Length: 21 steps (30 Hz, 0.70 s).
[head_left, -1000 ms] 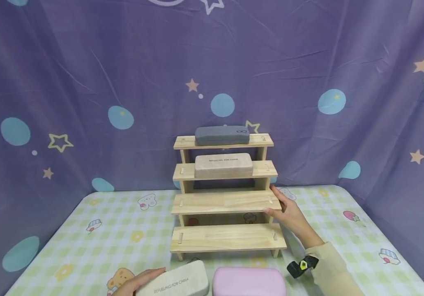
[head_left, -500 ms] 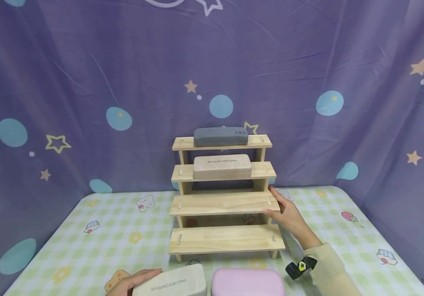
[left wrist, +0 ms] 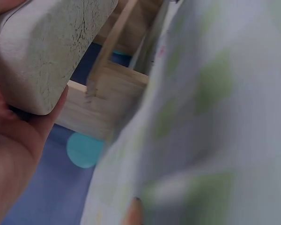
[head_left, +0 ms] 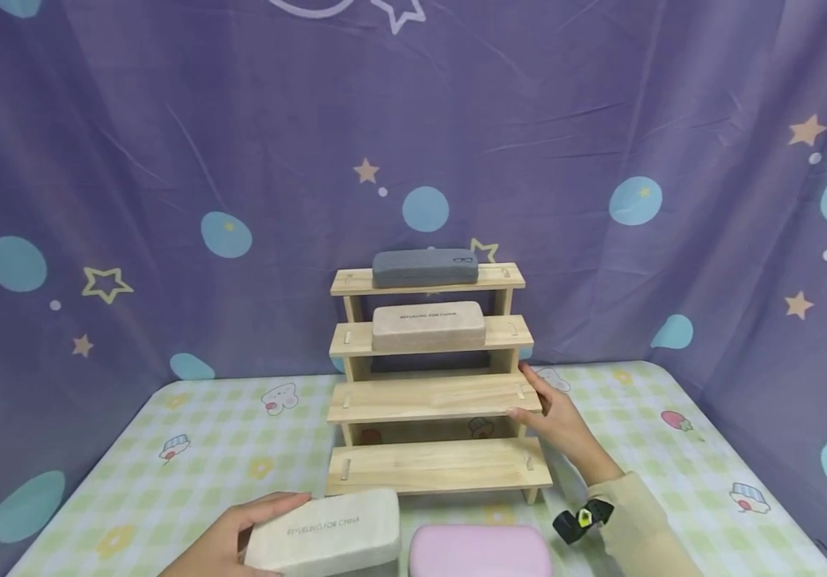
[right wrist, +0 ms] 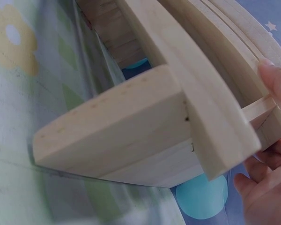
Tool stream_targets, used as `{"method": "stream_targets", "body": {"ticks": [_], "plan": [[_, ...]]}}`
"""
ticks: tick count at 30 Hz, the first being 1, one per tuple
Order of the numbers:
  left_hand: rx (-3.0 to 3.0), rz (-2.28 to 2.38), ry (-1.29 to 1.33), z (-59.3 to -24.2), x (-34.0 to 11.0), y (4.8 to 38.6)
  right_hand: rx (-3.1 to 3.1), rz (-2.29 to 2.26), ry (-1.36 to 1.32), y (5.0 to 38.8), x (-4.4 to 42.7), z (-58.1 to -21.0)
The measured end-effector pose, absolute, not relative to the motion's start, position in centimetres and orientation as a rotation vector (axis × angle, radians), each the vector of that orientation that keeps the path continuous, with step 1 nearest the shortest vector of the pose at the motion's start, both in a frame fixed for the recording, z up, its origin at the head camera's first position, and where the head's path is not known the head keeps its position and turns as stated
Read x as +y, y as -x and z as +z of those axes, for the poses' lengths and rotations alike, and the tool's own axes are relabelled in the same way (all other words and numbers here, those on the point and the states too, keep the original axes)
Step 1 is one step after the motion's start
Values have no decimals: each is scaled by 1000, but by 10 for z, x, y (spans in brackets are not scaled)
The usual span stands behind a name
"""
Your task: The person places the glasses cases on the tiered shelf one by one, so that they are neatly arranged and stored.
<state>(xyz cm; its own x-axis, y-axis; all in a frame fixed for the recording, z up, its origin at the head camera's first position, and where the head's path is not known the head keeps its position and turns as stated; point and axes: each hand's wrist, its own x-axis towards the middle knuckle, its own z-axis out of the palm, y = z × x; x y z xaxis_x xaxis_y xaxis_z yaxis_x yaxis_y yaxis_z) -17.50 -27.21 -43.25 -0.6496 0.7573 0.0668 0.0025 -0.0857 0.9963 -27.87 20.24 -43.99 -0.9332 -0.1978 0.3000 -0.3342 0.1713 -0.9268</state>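
Head: we see the left hand (head_left: 222, 538) gripping the white case (head_left: 327, 533) by its left end, in front of the wooden rack (head_left: 435, 465). Right hand (head_left: 561, 421) grips the rack's right side, second shelf up. Blue-grey case (head_left: 424, 268) on top shelf, beige case (head_left: 428, 328) one below; pink case (head_left: 480, 551) near the white one.
Left wrist: we see fingers round the white case, above the tablecloth (left wrist: 243, 122).
Right wrist: we see thumb on a shelf edge.
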Motion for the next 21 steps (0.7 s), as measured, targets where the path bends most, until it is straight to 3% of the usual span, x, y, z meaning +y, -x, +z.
{"method": "stream_targets", "body": {"ticks": [12,21], "plan": [[1973,1662,-1347,-402,-250,204,-2317,1883,-534,279,202,-440],[2147,1578,-1444,-390,-234,219,-2339,1842,-539,279,203,-440]]}}
